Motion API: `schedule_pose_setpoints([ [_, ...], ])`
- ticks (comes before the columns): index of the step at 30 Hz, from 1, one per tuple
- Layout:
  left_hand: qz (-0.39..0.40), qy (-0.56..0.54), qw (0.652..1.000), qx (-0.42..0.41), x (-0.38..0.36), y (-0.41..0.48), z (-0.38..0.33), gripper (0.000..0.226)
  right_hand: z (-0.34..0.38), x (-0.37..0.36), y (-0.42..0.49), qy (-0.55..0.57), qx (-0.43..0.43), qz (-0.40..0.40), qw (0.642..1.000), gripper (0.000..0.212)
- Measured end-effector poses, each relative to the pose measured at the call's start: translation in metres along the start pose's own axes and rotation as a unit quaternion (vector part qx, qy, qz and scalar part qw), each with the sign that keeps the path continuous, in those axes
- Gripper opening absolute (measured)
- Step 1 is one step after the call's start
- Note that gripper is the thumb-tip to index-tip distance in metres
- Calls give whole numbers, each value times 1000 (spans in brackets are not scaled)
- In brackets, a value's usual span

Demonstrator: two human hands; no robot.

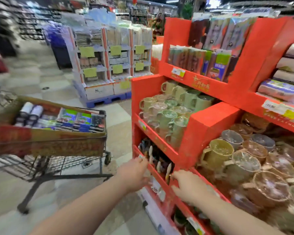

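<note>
Both hands are down at the low shelf of the red cardboard display stand (209, 122), near centre-right. Left hand (134, 173) has its fingertips at the shelf's front lip, but it's too blurry to tell if it's pinching anything tbh. Right hand (189, 185) rests w/ fingers spread and relaxed on the red edge, holding nothing. Just past the 2 hands, inside that shelf, stand the dark upright packs (159, 161) w/ pale spoon shapes. Green and beige plastic mugs (168, 116) fill the shelf above. On the left there's a wire shopping cart (64, 162) carrying a brown cardboard box (5, 114) of goods.
</note>
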State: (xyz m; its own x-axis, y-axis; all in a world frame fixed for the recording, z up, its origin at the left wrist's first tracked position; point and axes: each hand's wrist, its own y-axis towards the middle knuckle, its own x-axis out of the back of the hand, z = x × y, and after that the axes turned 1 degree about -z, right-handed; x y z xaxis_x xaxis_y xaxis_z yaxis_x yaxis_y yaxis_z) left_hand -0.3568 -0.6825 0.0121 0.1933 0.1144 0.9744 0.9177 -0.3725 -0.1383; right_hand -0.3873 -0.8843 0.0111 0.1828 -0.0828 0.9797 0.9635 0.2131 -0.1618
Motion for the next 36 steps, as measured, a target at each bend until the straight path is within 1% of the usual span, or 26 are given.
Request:
schedule_pose_setpoints([
  [5,0,-8,996,86,-1,-63,87,55,102,-26,21,-3,38,61,997,28],
  [9,1,-8,989,145,-2,-99,134,57,168,-19,50,9,92,60,994,31],
  [12,20,-21,982,188,-8,-118,161,55,210,0,78,16,124,47,991,36],
  [18,61,-23,964,256,-20,-140,217,59,280,39,145,9,198,-19,980,31],
  [22,73,-31,952,295,-23,-130,255,57,311,54,195,25,226,-31,973,28],
  [25,78,-35,947,309,-14,-109,283,56,324,52,234,24,248,-18,968,27],
  [29,70,-22,942,329,8,-73,317,52,334,38,280,15,257,21,966,32],
  [33,39,-9,938,344,34,-34,350,47,337,14,318,0,269,64,961,31],
  [36,20,-7,940,340,54,-12,372,48,339,-3,337,0,259,102,961,31],
])
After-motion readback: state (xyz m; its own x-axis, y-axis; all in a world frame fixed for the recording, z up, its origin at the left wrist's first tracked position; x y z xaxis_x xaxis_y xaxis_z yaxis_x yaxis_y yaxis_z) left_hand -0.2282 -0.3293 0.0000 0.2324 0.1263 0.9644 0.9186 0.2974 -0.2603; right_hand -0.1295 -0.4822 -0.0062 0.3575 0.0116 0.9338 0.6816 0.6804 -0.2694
